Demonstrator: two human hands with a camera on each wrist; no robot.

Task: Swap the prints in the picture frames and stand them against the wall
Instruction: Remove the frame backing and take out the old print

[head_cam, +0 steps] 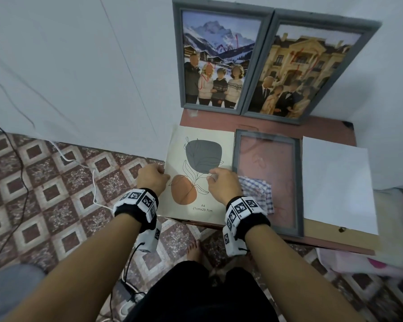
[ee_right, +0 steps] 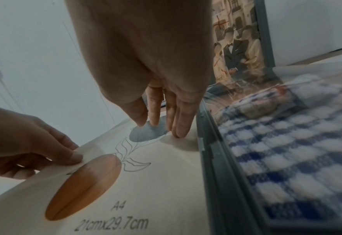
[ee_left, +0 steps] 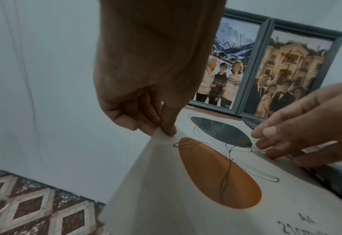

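Lying flat at the table's [head_cam: 330,130] left end: beige leaf print [head_cam: 197,173] | left hand [head_cam: 152,180] pinches its 9 o'clock edge | right hand [head_cam: 223,184], fingers straight and together, presses its 3 o'clock side | empty grey frame [head_cam: 299,182] just beside at 3 o'clock | two framed family photos [head_cam: 215,59] at 12 o'clock, leaning on the wall.

Three grey picture frames [head_cam: 268,182]: two standing, one flat. Two family photo prints [head_cam: 215,63], one leaf print [head_cam: 199,173], one white sheet [head_cam: 335,182], one checked cloth [head_cam: 258,194].
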